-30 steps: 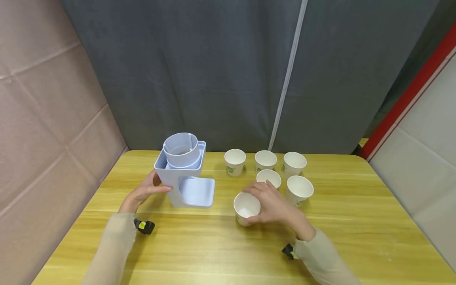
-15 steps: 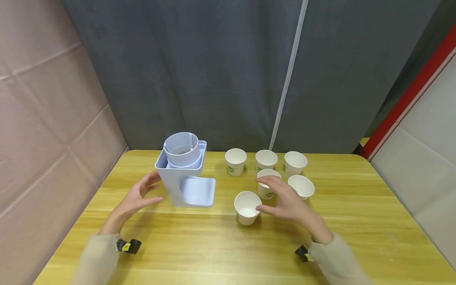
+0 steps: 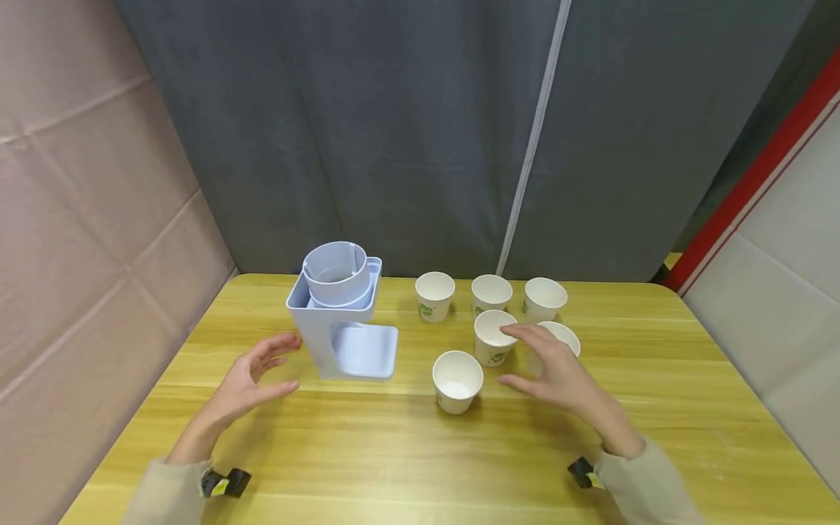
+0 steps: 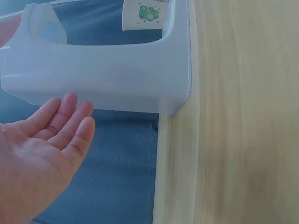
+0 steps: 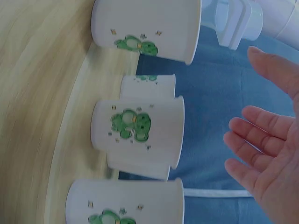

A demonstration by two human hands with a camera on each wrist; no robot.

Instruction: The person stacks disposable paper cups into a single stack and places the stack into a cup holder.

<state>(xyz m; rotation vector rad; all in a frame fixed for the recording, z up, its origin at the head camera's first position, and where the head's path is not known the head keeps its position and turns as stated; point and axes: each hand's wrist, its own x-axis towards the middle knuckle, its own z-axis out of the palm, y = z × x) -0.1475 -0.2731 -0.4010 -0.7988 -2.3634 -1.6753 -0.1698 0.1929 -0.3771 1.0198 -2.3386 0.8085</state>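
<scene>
A pale blue plastic dispenser [image 3: 316, 335] stands on the table, with a round cup-like hopper [image 3: 336, 275] on top and a flat tray [image 3: 367, 350] at its base. My left hand [image 3: 239, 386] is just left of it, fingers spread and apart from its side; the left wrist view shows the palm turned up beside the dispenser [image 4: 103, 70]. A white paper cup [image 3: 454, 390] stands upright in front. To its right hovers my right hand [image 3: 558, 372], holding nothing, its thumb and fingers apart. It partly hides another paper cup [image 3: 563, 337] behind it.
Several more white paper cups stand upright at the back, among them one at the left [image 3: 434, 297] and one nearer [image 3: 494, 339]. Green animal prints mark the cups [image 5: 133, 125]. A grey curtain [image 3: 394, 146] hangs behind the wooden table [image 3: 367, 467].
My right hand has let go of the front paper cup and drawn away to the right. My left hand has left the dispenser's side and moved back toward the lower left.
</scene>
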